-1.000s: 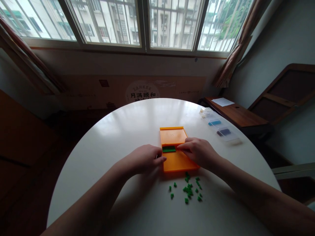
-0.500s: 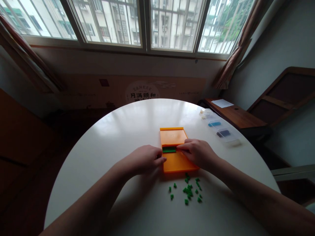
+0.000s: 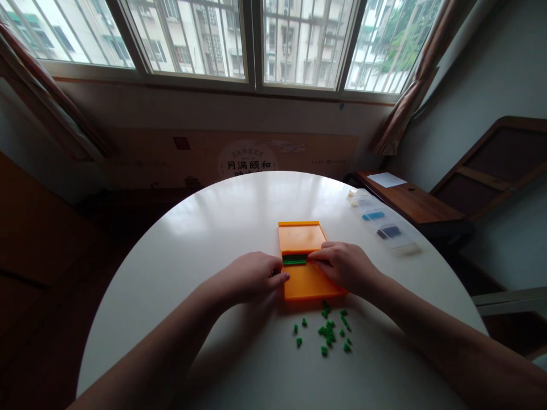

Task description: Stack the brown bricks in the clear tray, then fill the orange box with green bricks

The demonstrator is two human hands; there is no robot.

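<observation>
An orange plastic tray [image 3: 301,234] lies on the white table, with a band of small green blocks [image 3: 294,260] running across its middle channel. My left hand [image 3: 257,275] is closed on the tray's left edge, thumb on top. From the right, my right hand [image 3: 347,265] reaches over the tray with its fingers pinched together at the right end of the green band. Whatever sits between those fingertips is hidden. Several loose green blocks [image 3: 328,331] are scattered on the table just in front of the tray.
Clear plastic boxes [image 3: 408,239] with blue and dark contents stand at the table's right edge. Beyond them is a wooden chair [image 3: 419,196] with a paper sheet [image 3: 387,180] on it. The round white table [image 3: 205,228] ends before a barred window.
Almost nothing differs. Both hands stay at the tray, and the whole view has shifted very slightly.
</observation>
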